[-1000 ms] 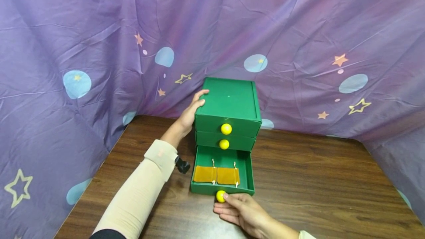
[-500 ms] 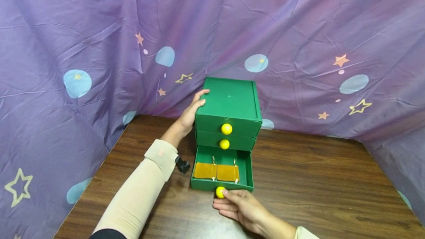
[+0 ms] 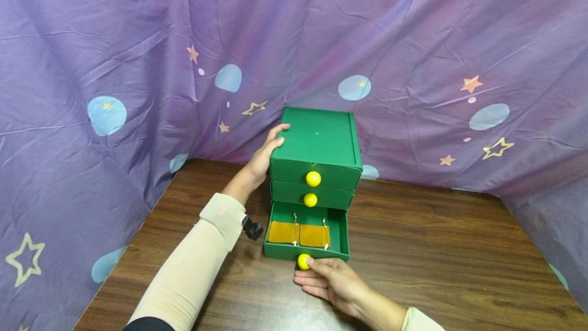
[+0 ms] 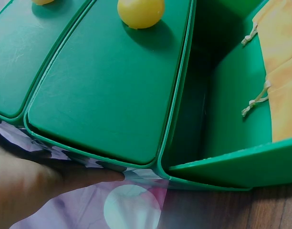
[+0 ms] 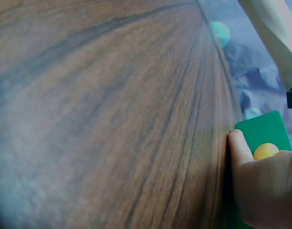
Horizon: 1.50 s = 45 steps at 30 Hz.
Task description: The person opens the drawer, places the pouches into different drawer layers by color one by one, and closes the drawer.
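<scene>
A green drawer cabinet [image 3: 317, 137] stands on the table with its bottom drawer [image 3: 340, 231] pulled partly out. Two mustard drawstring pouches [image 3: 283, 232] lie side by side in that drawer; the left wrist view shows their cords. My right hand [image 3: 337, 285] has its thumb on the yellow drawer knob [image 3: 303, 261], with the other fingers stretched out below it. In the right wrist view the knob shows between thumb and finger. My left hand [image 3: 261, 160] rests against the cabinet's left side, fingertips at its top edge; one straight finger shows along the side in the left wrist view.
Yellow knobs mark the top drawer [image 3: 337, 175] and the middle drawer [image 3: 337, 196], both closed. The brown wooden table [image 3: 436, 259] extends to both sides. Behind it hangs a purple curtain [image 3: 404, 40] with stars and blue spots.
The bottom drawer has slid a little way into the cabinet, carrying the pouches with it. My right hand has moved forward with the knob. The left hand has stayed put.
</scene>
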### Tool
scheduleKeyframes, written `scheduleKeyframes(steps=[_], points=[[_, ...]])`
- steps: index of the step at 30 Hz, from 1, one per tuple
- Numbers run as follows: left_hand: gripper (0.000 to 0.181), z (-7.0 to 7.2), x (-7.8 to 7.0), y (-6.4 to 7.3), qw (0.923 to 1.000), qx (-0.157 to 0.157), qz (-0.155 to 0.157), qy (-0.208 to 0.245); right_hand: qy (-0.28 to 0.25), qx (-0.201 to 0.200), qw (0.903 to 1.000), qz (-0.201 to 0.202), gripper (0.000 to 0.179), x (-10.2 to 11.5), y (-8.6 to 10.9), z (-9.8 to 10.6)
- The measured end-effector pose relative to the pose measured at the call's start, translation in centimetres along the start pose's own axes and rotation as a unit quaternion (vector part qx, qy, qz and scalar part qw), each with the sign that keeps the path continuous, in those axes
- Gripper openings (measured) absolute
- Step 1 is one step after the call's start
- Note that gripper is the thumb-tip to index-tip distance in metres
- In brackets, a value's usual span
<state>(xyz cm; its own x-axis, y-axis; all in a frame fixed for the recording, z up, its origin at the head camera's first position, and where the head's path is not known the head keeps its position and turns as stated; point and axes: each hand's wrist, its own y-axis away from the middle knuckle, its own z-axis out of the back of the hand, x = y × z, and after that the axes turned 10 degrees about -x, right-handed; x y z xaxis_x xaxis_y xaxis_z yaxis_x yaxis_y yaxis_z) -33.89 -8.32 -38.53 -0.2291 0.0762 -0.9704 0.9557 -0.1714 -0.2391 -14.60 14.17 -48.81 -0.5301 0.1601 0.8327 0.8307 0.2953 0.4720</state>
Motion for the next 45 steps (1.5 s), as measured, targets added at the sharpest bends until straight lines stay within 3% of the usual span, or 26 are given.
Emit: scheduleKeyframes(steps=[45], points=[[0.054, 0.0, 0.0, 0.1, 0.9999, 0.007, 0.000, -0.008, -0.017, -0.002, 0.9998, 0.013, 0.036, 1.5, -2.1, 0.5]])
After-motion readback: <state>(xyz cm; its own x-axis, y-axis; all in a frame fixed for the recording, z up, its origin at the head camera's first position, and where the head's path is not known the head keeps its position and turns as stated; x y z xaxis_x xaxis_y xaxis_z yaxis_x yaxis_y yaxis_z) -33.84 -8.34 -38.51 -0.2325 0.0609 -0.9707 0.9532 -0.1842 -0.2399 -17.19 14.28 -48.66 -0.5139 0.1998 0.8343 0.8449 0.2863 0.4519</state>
